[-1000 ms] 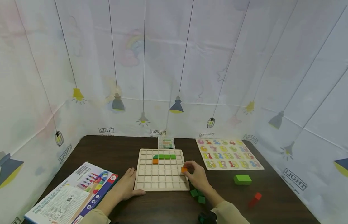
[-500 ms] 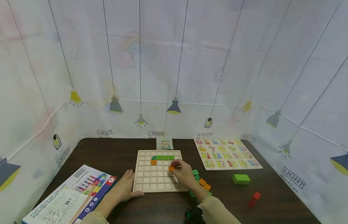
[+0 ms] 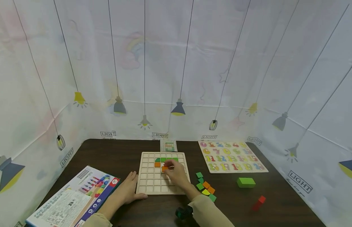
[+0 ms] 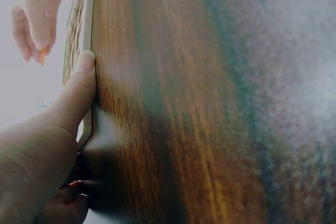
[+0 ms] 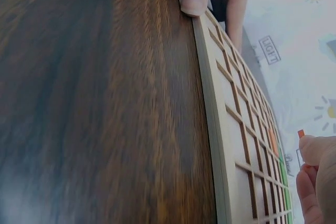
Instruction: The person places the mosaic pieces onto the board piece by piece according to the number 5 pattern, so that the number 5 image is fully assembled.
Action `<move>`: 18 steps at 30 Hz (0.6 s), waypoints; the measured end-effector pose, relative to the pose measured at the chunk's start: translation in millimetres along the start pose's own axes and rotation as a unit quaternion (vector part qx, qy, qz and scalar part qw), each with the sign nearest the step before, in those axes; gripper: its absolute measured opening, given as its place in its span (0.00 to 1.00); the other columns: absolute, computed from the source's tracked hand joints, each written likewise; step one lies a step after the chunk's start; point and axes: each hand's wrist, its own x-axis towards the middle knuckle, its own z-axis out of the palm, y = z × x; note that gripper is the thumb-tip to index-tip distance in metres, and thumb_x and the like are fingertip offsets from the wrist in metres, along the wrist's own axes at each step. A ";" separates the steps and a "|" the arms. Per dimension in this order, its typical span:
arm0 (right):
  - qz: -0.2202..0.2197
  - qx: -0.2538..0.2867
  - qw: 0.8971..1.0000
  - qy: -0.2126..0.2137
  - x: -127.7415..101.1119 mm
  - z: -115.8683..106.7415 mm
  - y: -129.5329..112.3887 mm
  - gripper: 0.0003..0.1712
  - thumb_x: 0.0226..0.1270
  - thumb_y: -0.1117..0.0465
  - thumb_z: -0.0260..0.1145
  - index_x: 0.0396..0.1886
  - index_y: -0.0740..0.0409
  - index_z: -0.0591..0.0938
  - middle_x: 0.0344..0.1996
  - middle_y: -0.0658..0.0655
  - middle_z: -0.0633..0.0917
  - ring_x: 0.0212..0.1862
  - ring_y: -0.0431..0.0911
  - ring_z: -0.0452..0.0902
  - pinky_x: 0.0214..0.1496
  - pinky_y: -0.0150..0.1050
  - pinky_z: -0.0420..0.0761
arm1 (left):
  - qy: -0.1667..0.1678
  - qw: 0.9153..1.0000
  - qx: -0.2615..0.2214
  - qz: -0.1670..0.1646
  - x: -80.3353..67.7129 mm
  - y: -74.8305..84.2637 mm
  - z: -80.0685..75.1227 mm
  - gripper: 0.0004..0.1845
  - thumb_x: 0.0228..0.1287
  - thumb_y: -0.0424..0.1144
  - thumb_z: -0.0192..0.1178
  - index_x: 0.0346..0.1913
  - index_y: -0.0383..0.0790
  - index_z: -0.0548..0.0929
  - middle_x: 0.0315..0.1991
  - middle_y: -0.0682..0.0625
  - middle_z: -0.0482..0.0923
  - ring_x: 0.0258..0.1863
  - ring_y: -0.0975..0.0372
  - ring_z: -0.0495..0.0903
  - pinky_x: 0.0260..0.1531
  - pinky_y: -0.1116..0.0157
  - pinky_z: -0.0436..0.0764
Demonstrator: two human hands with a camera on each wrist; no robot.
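Observation:
A wooden grid board (image 3: pixel 148 181) lies on the dark table. Green square tiles (image 3: pixel 163 159) form a row near its far side, with a rounded teal-green tile (image 3: pixel 157 160) at the left end. Below that end sits an orange square tile (image 3: pixel 157 164). Over the board, my right hand (image 3: pixel 178 176) pinches another orange square tile (image 3: pixel 164 169) between thumb and fingers; the right wrist view shows this held tile (image 5: pixel 301 133) raised above the grid. My left hand (image 3: pixel 128 189) rests along the board's left edge, fingers extended, its thumb (image 4: pixel 81 77) against the near corner.
Loose green tiles (image 3: pixel 199 186), orange tiles (image 3: pixel 211 189) and a yellow tile (image 3: pixel 205 192) lie right of the board. Further right are a green block (image 3: pixel 246 182), a red block (image 3: pixel 258 203) and a number board (image 3: pixel 229 157). A pattern card (image 3: pixel 168 146) lies behind; a box (image 3: pixel 71 198) sits left.
My right hand has moved left across the board with the orange tile, from its right edge to near the placed orange tile. The loose tiles have come into view. My left hand stays in place.

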 end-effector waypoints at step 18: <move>-0.024 -0.007 1.000 0.001 14.7 28.5 -1.8 0.14 0.58 0.75 0.65 0.44 0.69 0.78 0.38 0.62 0.82 0.42 0.53 0.79 0.41 0.40 0.81 | 0.012 1.000 0.003 0.012 0.7 -2.3 0.8 0.54 0.48 0.64 0.66 0.64 0.21 0.64 0.65 0.25 0.57 0.67 0.38 0.54 0.63 0.48 0.60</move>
